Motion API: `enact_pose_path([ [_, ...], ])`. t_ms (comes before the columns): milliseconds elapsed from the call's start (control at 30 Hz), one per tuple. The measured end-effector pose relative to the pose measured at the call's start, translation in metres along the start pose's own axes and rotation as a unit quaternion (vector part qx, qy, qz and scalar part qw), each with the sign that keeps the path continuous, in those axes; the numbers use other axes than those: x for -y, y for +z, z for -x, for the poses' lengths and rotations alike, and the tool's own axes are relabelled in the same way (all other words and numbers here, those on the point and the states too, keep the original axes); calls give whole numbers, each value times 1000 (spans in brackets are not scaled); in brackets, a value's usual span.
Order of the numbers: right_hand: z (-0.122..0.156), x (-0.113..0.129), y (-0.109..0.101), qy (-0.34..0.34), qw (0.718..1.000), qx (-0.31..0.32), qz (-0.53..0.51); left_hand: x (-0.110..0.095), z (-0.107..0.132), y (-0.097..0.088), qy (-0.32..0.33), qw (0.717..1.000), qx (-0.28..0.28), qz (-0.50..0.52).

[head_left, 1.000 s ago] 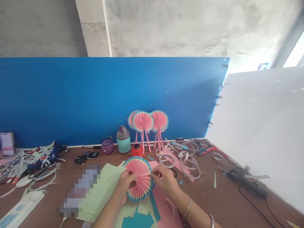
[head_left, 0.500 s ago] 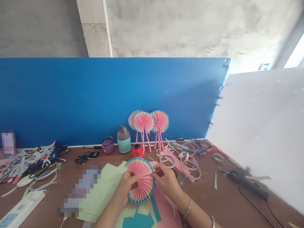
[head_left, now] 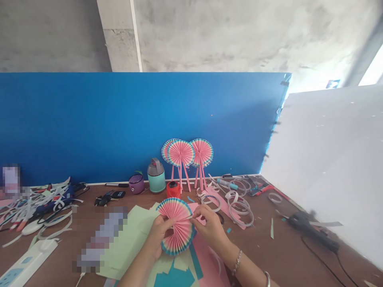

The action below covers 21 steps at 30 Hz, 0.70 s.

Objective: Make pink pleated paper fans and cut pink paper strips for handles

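A pleated pink paper fan (head_left: 181,233) with a yellow and blue edge is spread nearly into a full circle above the papers. My left hand (head_left: 160,233) grips it at the left, thumb across the folds near the centre. At the right edge, the thumb and fingertips of my right hand (head_left: 208,223) pinch the fan's border. A bracelet and a bangle circle my right wrist. Beneath lie pale green sheets (head_left: 131,235), teal paper pieces (head_left: 176,278) and pink paper (head_left: 211,259).
Finished-looking fans on pink sticks (head_left: 180,153) lean against the blue partition (head_left: 119,119). Before them stand a red spool (head_left: 173,189), a teal flask (head_left: 156,179) and a purple pot (head_left: 136,184). Clear rings (head_left: 241,213) and a black glue gun (head_left: 312,231) lie right; a power strip (head_left: 28,263) left.
The fan has shifted very slightly leftward and up. My right fingertips have drawn a little away from the pleats, still pinching at its right edge.
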State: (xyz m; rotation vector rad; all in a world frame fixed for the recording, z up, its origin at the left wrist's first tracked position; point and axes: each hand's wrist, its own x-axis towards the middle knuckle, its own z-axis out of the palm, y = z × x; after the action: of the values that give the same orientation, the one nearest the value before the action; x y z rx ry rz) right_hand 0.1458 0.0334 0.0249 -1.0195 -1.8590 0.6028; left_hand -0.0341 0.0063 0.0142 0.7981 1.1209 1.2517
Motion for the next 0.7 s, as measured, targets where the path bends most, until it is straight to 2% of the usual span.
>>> enact_pose_path([
  [233,0,-1,0,-41,998,33,-44,-3,0,-3,-3,1000,20,-19],
  [467,0,-1,-1,2,998,56,-29,1,-2,-5,-2,999,32,-23],
  [700,1,-4,-1,-12,998,62,-11,3,-4,-6,0,999,52,12],
])
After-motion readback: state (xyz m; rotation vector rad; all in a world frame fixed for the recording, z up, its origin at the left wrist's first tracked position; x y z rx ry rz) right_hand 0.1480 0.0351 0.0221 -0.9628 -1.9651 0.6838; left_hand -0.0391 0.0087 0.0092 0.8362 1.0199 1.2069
